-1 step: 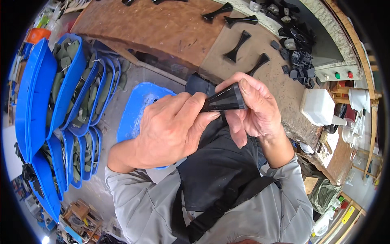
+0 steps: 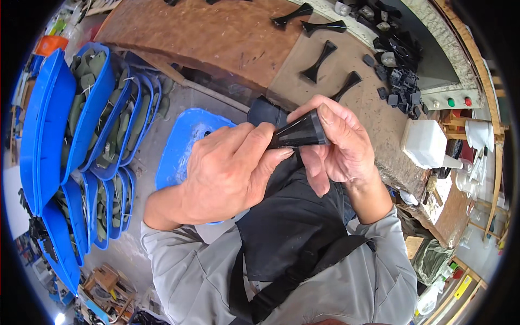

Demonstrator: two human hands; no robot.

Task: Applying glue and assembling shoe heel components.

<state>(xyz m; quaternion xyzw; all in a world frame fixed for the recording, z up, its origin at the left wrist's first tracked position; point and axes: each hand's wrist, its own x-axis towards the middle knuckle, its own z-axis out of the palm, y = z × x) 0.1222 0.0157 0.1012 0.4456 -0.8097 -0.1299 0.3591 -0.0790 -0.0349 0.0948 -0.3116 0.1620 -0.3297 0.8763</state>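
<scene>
Both hands up in front of the chest, over a black apron (image 2: 287, 227). Right hand (image 2: 338, 143) grips a black flared plastic piece (image 2: 299, 132), fingers wrapped over its wide end, thumb on top. Left hand (image 2: 230, 170) closed on the narrow end of the same piece, thumb and forefinger pinching it; its tip is hidden under the fingers. Piece is held roughly level, clear of the worktop (image 2: 216, 38). On the worktop beyond: several matching black pieces (image 2: 319, 60) lying loose, well apart, plus a heap of small black scraps (image 2: 398, 70) at the far right. White plastic jug (image 2: 425, 143) at the worktop's right edge. Blue tub (image 2: 181, 146) on the floor below the hands; stacked blue trays (image 2: 51, 119) of grey-green parts to the left.
</scene>
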